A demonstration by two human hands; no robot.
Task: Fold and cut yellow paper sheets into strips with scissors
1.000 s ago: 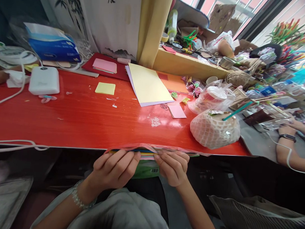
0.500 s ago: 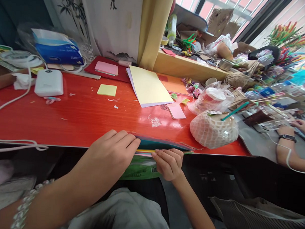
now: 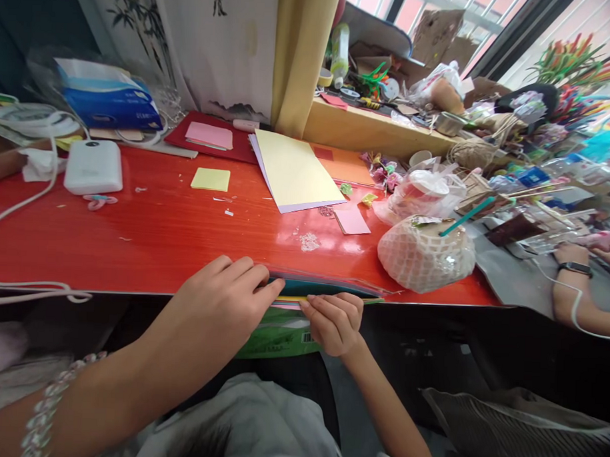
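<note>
A pack of coloured paper sheets in a clear sleeve (image 3: 327, 288) lies at the near edge of the red table (image 3: 149, 236), seen edge-on. My left hand (image 3: 222, 305) reaches into the open end of the pack, fingertips slipped between the sheets. My right hand (image 3: 334, 319) is curled below the table edge, pinching the lower sheets of the same pack. A green label with a barcode (image 3: 281, 334) hangs under the pack.
On the table lie a yellow sheet stack (image 3: 294, 169), a yellow sticky pad (image 3: 210, 179), a pink note (image 3: 352, 221), a white box with cable (image 3: 94, 166) and a net-wrapped bundle (image 3: 424, 253). Another person's forearm with a watch (image 3: 576, 278) rests at right among craft clutter.
My left hand rose from below the table edge and slid its fingers into the pack. The pack opened, showing teal sheets. My right hand kept its grip.
</note>
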